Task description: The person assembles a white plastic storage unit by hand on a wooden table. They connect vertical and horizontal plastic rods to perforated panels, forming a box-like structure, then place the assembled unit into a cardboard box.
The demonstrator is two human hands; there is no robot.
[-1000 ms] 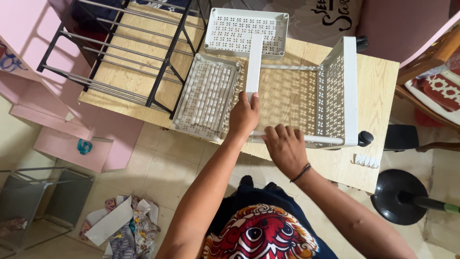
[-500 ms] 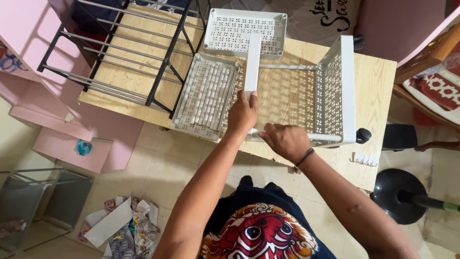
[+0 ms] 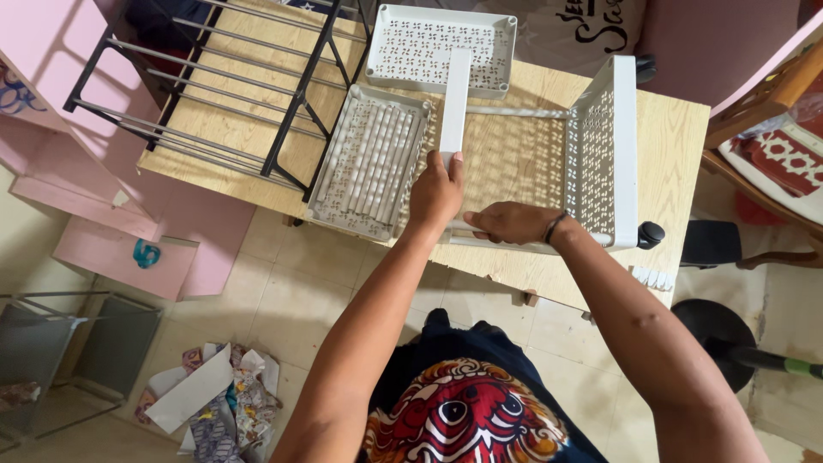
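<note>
View from above of a person standing at a wooden bench point(image 3: 669, 146). The left hand point(image 3: 435, 195) closes its grip around the near end of a flat white bar point(image 3: 454, 99), which runs away from the person across the bench toward a white perforated tray point(image 3: 403, 47) lying flat at the far edge. The right hand point(image 3: 513, 222) lies palm down with its grip curled over a thin white rod point(image 3: 591, 240) at the near edge of the bench; this rod runs to the right and meets a second white perforated tray point(image 3: 604, 146) that stands on its side. A parallel rod point(image 3: 519, 111) reaches the same upright tray farther back. Just left of the left hand, a third tray point(image 3: 369, 163) lies flat, filled with a row of white tubes point(image 3: 377, 154). A black metal rack point(image 3: 214, 77) rests on the left part of the bench. A black caster wheel point(image 3: 651, 234) shows beside the lower corner of the upright tray. Crumpled paper point(image 3: 214, 403) lies on the tiled floor point(image 3: 300, 291) at lower left.
</note>
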